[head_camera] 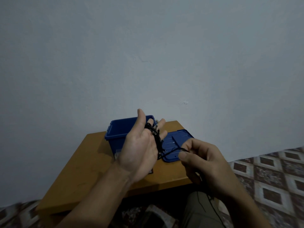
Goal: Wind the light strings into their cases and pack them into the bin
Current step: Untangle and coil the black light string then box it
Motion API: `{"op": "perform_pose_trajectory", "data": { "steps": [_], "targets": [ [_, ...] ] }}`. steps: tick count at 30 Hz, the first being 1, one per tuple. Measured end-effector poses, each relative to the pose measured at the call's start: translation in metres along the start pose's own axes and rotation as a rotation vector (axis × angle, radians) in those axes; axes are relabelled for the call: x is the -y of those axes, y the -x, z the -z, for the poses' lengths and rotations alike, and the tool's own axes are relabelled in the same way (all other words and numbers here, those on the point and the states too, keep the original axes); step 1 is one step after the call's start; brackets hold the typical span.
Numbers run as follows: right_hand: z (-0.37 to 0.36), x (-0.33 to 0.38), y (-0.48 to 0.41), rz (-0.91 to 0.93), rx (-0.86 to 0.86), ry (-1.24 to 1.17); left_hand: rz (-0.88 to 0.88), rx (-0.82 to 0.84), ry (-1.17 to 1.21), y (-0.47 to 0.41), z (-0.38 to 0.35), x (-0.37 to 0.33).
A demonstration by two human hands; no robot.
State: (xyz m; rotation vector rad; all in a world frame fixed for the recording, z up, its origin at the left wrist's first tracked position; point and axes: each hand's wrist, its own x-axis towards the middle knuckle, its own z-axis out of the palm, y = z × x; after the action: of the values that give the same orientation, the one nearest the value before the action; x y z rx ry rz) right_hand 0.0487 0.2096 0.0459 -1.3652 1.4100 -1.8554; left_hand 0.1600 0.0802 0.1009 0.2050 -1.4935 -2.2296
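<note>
My left hand (141, 145) is raised palm up with its fingers straight, and a black light string (156, 137) is wound in loops around those fingers. One strand runs from the loops to my right hand (202, 160), which pinches it between thumb and fingers. The wire trails on down over my leg at the lower right. Behind my left hand stands the blue bin (115, 134), open on top. Its blue lid (177, 145) lies flat to the right of it, partly behind my right hand.
Bin and lid rest on a small orange-brown wooden table (92, 165) pushed against a pale wall. A clear packet (117, 153) lies at the foot of the bin. Patterned floor covering shows at the right and lower left.
</note>
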Motion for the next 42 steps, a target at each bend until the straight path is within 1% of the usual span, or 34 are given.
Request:
{"op": "perform_pose_trajectory", "data": {
  "steps": [4, 7, 9, 10, 11, 14, 17, 20, 23, 26, 31, 34, 37, 40, 42],
  "targets": [
    [0.000, 0.004, 0.001, 0.034, -0.037, -0.005, 0.047, 0.010, -0.110, -0.003, 0.005, 0.001],
    [-0.004, 0.004, 0.000, 0.083, -0.106, 0.083, 0.103, 0.018, -0.334, -0.007, 0.011, 0.003],
    [-0.007, 0.003, -0.002, 0.144, -0.123, 0.143, 0.174, 0.024, -0.478, -0.013, 0.014, 0.006],
    [-0.008, 0.002, -0.002, 0.158, -0.128, 0.150, 0.215, 0.023, -0.514, -0.014, 0.014, 0.006],
    [-0.008, 0.002, -0.002, 0.163, -0.135, 0.154, 0.252, 0.036, -0.526, -0.014, 0.013, 0.006],
    [-0.008, 0.001, -0.003, 0.181, -0.175, 0.210, 0.306, 0.170, -0.579, -0.006, 0.009, 0.002],
    [-0.008, 0.000, -0.003, 0.195, -0.209, 0.172, 0.342, 0.242, -0.602, 0.002, 0.009, 0.000],
    [-0.010, 0.002, -0.002, 0.225, -0.193, 0.150, 0.385, 0.281, -0.653, 0.001, 0.009, -0.001],
    [-0.010, 0.001, -0.002, 0.227, -0.164, 0.176, 0.424, 0.349, -0.716, 0.000, 0.010, -0.003],
    [-0.009, -0.004, -0.004, 0.202, -0.142, 0.131, 0.471, 0.392, -0.681, 0.000, 0.014, -0.003],
    [-0.006, -0.009, -0.006, 0.170, -0.100, 0.090, 0.522, 0.478, -0.406, 0.000, 0.021, -0.001],
    [-0.006, -0.011, -0.007, 0.175, -0.114, 0.113, 0.531, 0.516, -0.330, 0.000, 0.023, -0.002],
    [-0.009, -0.011, -0.006, 0.186, -0.133, 0.177, 0.500, 0.520, -0.265, -0.001, 0.023, 0.000],
    [-0.009, -0.015, -0.007, 0.150, -0.150, 0.219, 0.430, 0.523, -0.191, -0.002, 0.025, 0.003],
    [-0.008, -0.017, -0.007, 0.124, -0.143, 0.280, 0.392, 0.555, -0.141, -0.002, 0.025, 0.003]
  ]
}}
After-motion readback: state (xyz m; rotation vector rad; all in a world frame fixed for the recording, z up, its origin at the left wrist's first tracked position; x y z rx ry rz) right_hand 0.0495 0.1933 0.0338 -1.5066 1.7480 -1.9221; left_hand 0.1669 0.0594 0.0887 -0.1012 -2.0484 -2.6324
